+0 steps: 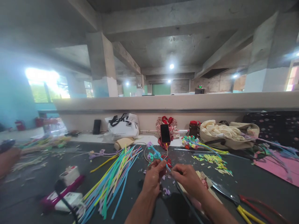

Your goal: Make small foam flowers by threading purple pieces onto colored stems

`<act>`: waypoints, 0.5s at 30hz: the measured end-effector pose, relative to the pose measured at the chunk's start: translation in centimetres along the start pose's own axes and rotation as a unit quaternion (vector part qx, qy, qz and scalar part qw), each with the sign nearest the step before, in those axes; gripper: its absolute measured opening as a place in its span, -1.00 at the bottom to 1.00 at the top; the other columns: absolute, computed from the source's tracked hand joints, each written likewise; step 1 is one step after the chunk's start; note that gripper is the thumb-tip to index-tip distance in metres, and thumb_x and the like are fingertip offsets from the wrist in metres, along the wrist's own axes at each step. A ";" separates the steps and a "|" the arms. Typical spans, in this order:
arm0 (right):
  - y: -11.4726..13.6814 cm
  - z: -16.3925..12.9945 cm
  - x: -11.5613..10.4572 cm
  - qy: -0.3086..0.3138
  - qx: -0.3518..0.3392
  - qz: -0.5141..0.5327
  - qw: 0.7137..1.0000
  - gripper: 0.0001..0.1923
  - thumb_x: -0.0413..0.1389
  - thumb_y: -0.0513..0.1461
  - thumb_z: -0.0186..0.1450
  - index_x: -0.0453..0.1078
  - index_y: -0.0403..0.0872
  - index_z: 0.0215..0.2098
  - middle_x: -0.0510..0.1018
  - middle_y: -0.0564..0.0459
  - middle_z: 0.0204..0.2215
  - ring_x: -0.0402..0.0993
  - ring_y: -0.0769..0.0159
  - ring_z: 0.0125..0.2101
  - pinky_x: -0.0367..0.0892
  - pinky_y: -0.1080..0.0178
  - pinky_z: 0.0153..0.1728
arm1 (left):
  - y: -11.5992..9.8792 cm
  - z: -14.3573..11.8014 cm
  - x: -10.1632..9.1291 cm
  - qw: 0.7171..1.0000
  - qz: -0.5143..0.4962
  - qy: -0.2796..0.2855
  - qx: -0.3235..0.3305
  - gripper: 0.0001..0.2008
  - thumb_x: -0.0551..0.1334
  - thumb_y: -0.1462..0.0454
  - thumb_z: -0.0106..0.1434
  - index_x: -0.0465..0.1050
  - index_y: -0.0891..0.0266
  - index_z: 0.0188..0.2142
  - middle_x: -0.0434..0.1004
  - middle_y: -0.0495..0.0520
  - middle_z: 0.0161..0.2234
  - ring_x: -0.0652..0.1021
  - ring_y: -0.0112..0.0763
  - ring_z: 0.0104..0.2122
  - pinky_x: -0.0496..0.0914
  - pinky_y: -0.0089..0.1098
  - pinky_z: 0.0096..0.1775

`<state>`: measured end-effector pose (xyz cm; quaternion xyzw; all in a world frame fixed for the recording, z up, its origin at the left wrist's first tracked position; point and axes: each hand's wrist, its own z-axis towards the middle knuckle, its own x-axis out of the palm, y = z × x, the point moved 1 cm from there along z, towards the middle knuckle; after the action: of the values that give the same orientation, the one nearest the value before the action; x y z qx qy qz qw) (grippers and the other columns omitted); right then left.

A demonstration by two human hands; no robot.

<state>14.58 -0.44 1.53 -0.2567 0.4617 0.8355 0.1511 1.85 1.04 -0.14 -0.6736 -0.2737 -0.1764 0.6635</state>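
A blue pipe-cleaner stem [157, 153] with small teal and purple flower-like pieces at its upper end is held between my hands. My left hand [153, 175] pinches it with thumb and index finger. Just to the right, my right hand [187, 177] has its fingers closed at the stem's lower end. Small purple pipe-cleaner pieces [166, 191] lie on the dark table below my hands. A loose bundle of coloured pipe cleaners [116, 174] spreads to the left of my left hand. Scissors with a long metal blade [225, 190] lie right of my right forearm.
A phone [165, 133] stands upright, cable attached, before a patterned bag. Yellow clippings [213, 163] and finished-looking flower stems [191, 143] lie to the right. A power strip [63, 191] is at left, and another person's hand [9, 160] shows at the far-left edge.
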 end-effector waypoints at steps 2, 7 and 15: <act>0.1 -0.2 0.1 -0.028 -0.025 -0.064 0.997 -0.82 -0.05 -0.29 0.08 0.32 -0.12 -0.63 0.33 0.16 -0.70 0.20 0.46 -0.63 0.01 0.41 -0.57 | 0.1 0.1 0.1 1.000 -0.006 -0.001 -0.004 -0.78 0.35 0.30 -0.24 0.32 0.25 -0.62 0.34 -0.18 -0.69 0.36 -0.64 -0.66 0.23 -0.57 -0.54; -0.2 -0.3 -0.1 -0.041 -0.021 -0.086 0.995 -0.81 -0.05 -0.30 0.08 0.33 -0.11 -0.63 0.36 0.15 -0.71 0.24 0.46 -0.64 0.01 0.42 -0.59 | -0.3 0.0 0.2 0.997 0.011 0.058 -0.057 -0.77 0.29 0.17 -0.14 0.42 0.28 -0.50 0.48 0.01 -0.56 0.46 -0.47 -0.53 0.27 -0.49 -0.49; -0.6 0.1 0.2 -0.055 -0.014 -0.041 0.998 -0.78 -0.07 -0.29 0.08 0.25 -0.12 -0.70 0.28 0.17 -0.73 0.18 0.48 -0.65 0.01 0.43 -0.60 | -0.2 -0.4 0.1 0.981 0.131 0.132 -0.062 -0.72 0.30 0.18 -0.14 0.48 0.30 -0.41 0.50 0.12 -0.37 0.44 -0.46 -0.45 0.28 -0.46 -0.41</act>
<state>14.69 -0.07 1.07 -0.2308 0.4301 0.8478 0.2074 1.85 0.70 0.11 -0.7143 -0.0819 -0.1923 0.6680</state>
